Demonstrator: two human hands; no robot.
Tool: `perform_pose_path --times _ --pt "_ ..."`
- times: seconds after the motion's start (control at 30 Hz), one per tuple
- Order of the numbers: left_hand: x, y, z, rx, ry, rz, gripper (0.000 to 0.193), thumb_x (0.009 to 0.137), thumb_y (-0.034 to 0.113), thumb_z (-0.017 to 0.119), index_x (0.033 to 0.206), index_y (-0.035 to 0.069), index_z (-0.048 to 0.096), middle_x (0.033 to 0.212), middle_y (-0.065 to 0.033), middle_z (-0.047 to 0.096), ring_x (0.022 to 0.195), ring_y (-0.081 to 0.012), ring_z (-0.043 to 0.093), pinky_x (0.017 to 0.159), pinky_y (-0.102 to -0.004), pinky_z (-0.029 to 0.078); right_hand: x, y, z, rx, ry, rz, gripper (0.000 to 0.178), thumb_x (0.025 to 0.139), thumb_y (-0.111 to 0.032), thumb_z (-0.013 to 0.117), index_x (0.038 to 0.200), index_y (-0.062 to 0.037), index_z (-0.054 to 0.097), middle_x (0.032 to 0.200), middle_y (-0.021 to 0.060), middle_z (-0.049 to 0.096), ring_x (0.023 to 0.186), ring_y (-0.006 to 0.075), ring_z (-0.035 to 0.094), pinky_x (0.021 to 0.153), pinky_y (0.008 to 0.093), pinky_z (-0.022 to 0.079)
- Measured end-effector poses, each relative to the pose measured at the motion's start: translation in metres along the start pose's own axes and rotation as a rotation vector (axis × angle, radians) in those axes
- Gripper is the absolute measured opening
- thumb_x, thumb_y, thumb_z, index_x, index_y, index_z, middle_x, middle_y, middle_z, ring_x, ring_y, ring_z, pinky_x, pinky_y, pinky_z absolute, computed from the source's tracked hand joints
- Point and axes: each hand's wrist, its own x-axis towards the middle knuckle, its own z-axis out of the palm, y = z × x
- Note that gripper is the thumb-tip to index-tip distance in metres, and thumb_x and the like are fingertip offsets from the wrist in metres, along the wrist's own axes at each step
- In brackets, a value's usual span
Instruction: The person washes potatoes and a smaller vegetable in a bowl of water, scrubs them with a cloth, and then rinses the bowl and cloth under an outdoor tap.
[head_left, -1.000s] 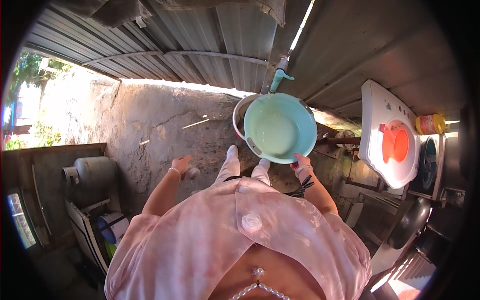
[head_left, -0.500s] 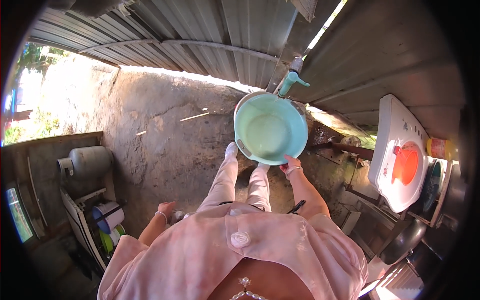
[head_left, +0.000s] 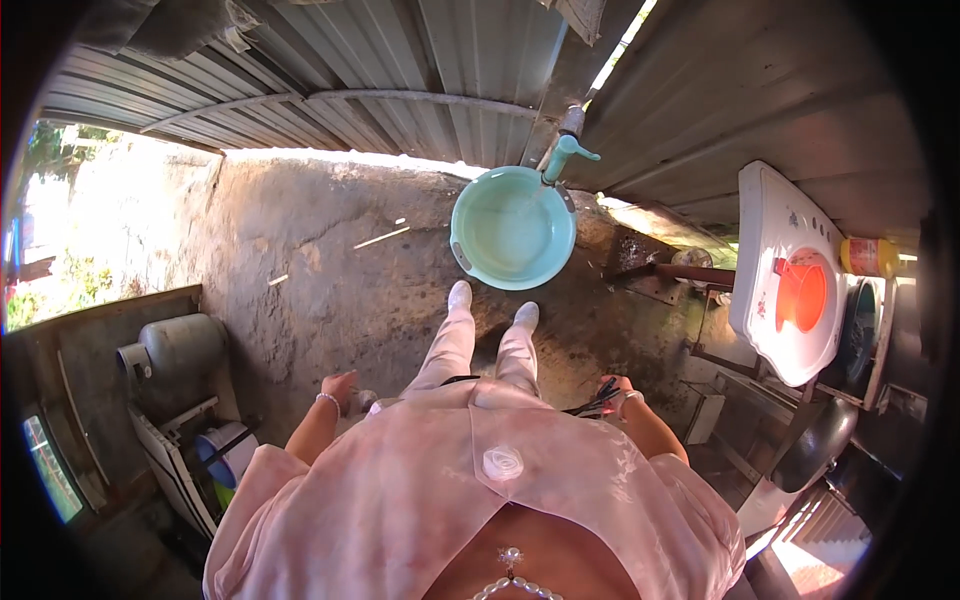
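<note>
A light turquoise basin (head_left: 515,230) stands on the ground in front of my feet, with some water in it. Above its rim at the upper right is a turquoise tap (head_left: 566,152), and a thin stream falls from it into the basin. My right hand (head_left: 620,390) is at my right side, apart from the basin, its fingers loosely spread. A black cord-like thing (head_left: 594,402) shows beside it; I cannot tell whether they touch. My left hand (head_left: 340,387), a beaded bracelet at its wrist, hangs open at my left side near a small pale thing (head_left: 366,401) I cannot make out.
At the right stands a white washbasin (head_left: 750,280) with a red-orange scoop (head_left: 800,296) in it. A yellow-and-red container (head_left: 868,257) and a dark wok (head_left: 815,445) are close by. A grey cylinder (head_left: 183,345) is at the left. Metal sheet walls (head_left: 440,60) rise ahead.
My right hand has let go of the basin's near rim and drawn back to my side. The basin now sits lower, under the tap, and a stream of water shows.
</note>
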Motion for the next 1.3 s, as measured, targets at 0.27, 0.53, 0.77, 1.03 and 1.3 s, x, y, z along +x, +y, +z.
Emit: perform_pose_path --times 0.27,0.53,0.77,1.03,1.3 --pt "-0.026 0.086 0.003 -0.536 -0.528 -0.08 0.034 0.074 0.037 0.059 0.088 0.007 0.055 0.073 -0.0026 0.057 0.063 -0.0162 0.056 0.053 -0.0278 0.046 -0.055 0.02 -0.055 0.46 0.235 -0.315 0.029 0.081 -0.009 0.046 0.11 -0.0085 0.043 0.075 0.012 0.057 0.056 0.0247 0.057 0.044 0.0382 0.046" --pt "-0.015 0.086 0.015 -0.659 -0.768 0.201 0.018 0.079 0.02 0.053 0.092 0.007 0.052 0.081 -0.0033 0.057 0.067 -0.0147 0.055 0.055 -0.0255 0.044 -0.076 0.041 -0.018 0.261 0.172 -0.35 0.022 0.079 -0.007 0.051 0.101 -0.006 0.05 0.074 0.0121 0.06 0.057 0.0256 0.059 0.045 0.0371 0.047" --pt "0.013 0.097 0.022 -0.53 -0.405 0.108 0.013 0.078 0.023 0.054 0.079 0.01 0.053 0.063 -0.0019 0.053 0.044 -0.0134 0.047 0.033 -0.0231 0.035 -0.066 0.011 -0.059 0.304 0.203 -0.404 0.029 0.08 -0.007 0.049 0.109 -0.0077 0.046 0.079 0.0128 0.058 0.057 0.0254 0.058 0.046 0.0353 0.048" --pt "-0.025 0.101 0.014 -0.592 -0.317 0.172 0.023 0.078 0.029 0.056 0.084 0.008 0.055 0.067 -0.0055 0.056 0.052 -0.0182 0.054 0.039 -0.0273 0.043 -0.098 -0.028 -0.064 0.196 0.206 -0.525 0.031 0.08 -0.009 0.05 0.111 -0.0063 0.047 0.08 0.01 0.059 0.058 0.019 0.058 0.046 0.0314 0.047" --pt "-0.023 0.083 0.003 -0.278 -0.135 0.279 0.022 0.07 0.016 0.06 0.085 0.001 0.056 0.074 -0.0084 0.057 0.061 -0.0192 0.056 0.049 -0.0304 0.046 -0.105 -0.034 -0.062 0.081 0.185 -0.536 0.031 0.08 -0.007 0.05 0.111 -0.0046 0.047 0.082 0.0092 0.059 0.059 0.0181 0.058 0.046 0.029 0.045"
